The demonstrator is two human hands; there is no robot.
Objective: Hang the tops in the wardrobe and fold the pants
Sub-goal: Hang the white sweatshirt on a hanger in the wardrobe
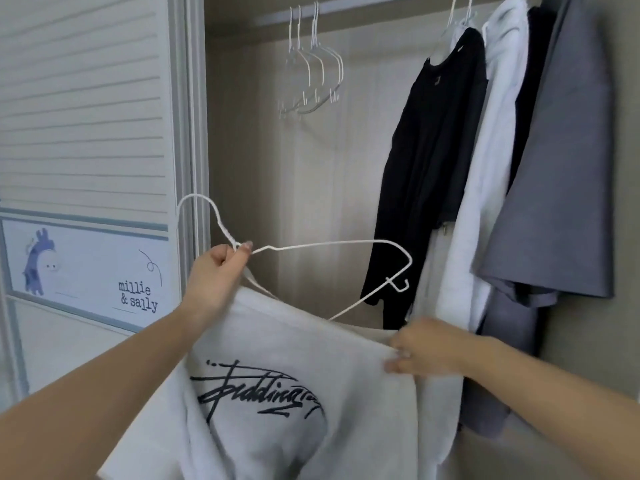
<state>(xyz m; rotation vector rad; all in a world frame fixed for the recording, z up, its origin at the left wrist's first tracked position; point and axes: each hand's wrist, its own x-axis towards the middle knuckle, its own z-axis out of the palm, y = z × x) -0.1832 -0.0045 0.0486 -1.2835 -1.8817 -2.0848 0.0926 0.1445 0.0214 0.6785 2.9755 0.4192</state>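
Observation:
A white wire hanger [332, 244] is tilted in front of the open wardrobe, its hook pointing up and left. My left hand [216, 275] pinches it at the neck, just below the hook. One arm of the hanger goes down into a white top [298, 393] with black script lettering, which hangs low in the middle. My right hand [426, 348] grips the edge of this top at the right. The hanger's other arm stands bare above the cloth.
Several empty white hangers [313, 74] hang on the rail [346, 8] at the top middle. At the right hang a black top [433, 143], a white garment [491, 161] and a grey garment [568, 168]. A slatted wardrobe door [83, 116] stands at the left.

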